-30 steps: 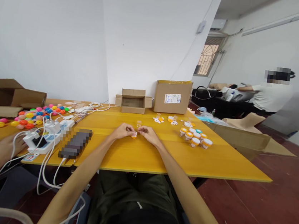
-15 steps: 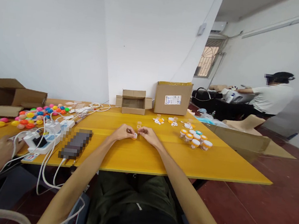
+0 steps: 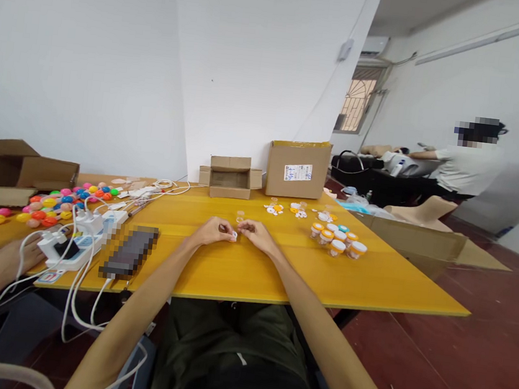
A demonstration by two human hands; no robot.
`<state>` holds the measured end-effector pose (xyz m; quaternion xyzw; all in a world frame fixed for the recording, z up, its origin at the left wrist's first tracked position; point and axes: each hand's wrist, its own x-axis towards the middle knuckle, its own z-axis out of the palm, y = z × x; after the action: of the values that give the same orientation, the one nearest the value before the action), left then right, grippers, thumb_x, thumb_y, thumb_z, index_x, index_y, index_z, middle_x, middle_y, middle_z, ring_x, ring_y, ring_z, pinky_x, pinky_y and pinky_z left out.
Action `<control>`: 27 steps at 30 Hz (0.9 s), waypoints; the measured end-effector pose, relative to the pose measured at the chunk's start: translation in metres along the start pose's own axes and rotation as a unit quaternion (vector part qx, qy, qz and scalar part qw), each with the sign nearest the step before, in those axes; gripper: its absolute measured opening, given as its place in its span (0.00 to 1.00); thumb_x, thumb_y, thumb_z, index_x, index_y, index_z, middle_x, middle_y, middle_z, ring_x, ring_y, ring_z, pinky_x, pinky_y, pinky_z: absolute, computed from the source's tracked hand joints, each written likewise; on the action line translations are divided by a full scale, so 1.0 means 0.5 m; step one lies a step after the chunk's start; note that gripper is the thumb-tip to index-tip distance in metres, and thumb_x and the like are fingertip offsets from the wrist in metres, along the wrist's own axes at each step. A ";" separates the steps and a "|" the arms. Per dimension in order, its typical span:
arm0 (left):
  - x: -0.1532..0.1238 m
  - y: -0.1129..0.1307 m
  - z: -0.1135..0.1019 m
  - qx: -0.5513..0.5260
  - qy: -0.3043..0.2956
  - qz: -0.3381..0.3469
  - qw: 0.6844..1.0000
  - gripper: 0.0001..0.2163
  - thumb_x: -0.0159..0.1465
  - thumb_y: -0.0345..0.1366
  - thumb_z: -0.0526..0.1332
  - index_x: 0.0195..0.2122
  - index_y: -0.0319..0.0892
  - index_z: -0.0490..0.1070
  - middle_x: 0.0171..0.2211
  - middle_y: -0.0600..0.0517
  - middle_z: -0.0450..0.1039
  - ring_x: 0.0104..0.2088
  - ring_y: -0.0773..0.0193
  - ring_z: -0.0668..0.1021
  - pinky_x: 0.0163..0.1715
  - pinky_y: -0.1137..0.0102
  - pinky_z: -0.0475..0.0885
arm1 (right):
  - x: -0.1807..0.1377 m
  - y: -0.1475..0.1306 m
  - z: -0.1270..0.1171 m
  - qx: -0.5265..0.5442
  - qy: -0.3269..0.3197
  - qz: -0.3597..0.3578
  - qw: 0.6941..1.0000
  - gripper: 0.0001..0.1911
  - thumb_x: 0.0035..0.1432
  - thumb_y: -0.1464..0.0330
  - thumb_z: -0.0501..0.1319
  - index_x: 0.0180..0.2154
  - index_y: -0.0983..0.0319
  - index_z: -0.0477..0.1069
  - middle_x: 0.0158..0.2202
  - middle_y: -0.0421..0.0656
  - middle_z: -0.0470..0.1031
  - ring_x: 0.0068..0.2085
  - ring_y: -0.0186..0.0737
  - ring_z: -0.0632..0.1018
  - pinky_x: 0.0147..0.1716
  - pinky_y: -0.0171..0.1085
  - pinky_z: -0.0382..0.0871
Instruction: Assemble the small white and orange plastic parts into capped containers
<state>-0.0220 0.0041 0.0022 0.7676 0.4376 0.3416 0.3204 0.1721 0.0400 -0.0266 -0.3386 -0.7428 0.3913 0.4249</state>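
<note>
Between its thumb and fingers my left hand [image 3: 213, 231] pinches a small white lid [image 3: 234, 236], held just over the table in front of me. My right hand [image 3: 255, 233] is close beside it, fingertips pressed together near the lid; whatever they hold is too small to make out. Just behind the hands stands a small clear cup [image 3: 240, 216]. Off to the right is a group of clear jars [image 3: 337, 247] with orange, white and teal lids. Small piles of white and orange parts [image 3: 274, 209] lie farther back.
A small open carton [image 3: 230, 185] and a larger closed box [image 3: 297, 171] stand at the back. On the left are a power strip [image 3: 90, 241] with cables, a phone [image 3: 131, 252], colourful plastic balls [image 3: 52, 202] and another person's hand [image 3: 22, 255]. A person [image 3: 467, 162] sits far right.
The lid has tilted in my left fingers, and more of its white side faces me. My hands stay almost in place. At left, the other person's hand has shifted slightly right.
</note>
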 end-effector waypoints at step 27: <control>0.000 0.019 -0.030 0.110 0.161 0.022 0.981 0.06 0.61 0.37 0.59 0.37 0.43 0.73 0.38 0.51 0.76 0.42 0.60 0.75 0.48 0.65 0.69 | -0.008 -0.016 0.003 -0.026 0.089 -0.027 0.995 0.08 0.51 0.72 0.57 0.31 0.59 0.75 0.34 0.42 0.81 0.38 0.41 0.80 0.44 0.41 0.73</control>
<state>-0.0298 0.0033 0.0182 0.7428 0.5013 0.4171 0.1514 0.1712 0.0327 -0.0217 -0.3627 -0.7209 0.3284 0.4908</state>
